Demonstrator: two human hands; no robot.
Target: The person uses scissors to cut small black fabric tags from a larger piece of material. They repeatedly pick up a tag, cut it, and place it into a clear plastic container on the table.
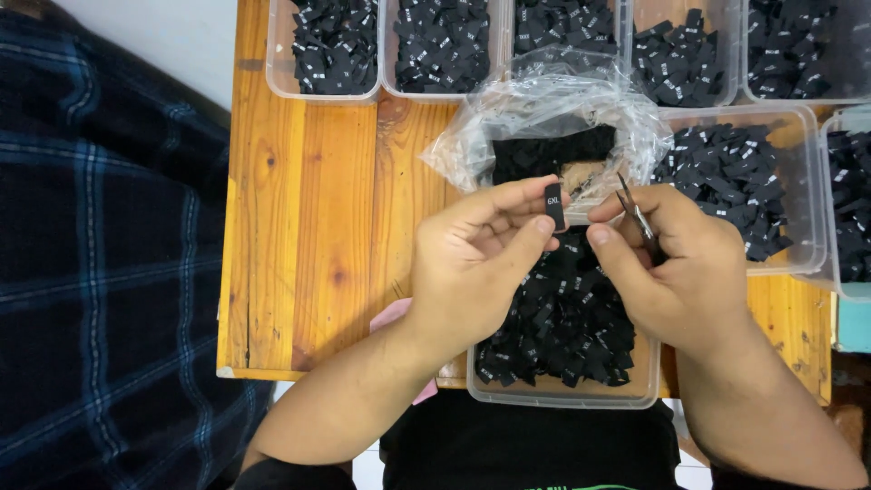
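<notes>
My left hand (pixel 476 259) pinches a small black fabric label (pixel 553 207) with white print between thumb and forefinger, held upright. Facing it, my right hand (pixel 676 263) grips small metal snips (pixel 635 213), their tips pointing up just right of the label. Both hands hover over a clear plastic tub (pixel 562 396) filled with loose black labels at the near table edge. Behind the hands lies a crumpled clear plastic bag (pixel 544 109) with a black strip of labels (pixel 553 152) on it.
Several clear tubs of black labels line the far edge (pixel 322 89) and the right side (pixel 803 200) of the wooden table (pixel 308 227). A dark blue plaid cloth (pixel 100 254) covers the left. A pink item (pixel 395 313) peeks from under my left wrist.
</notes>
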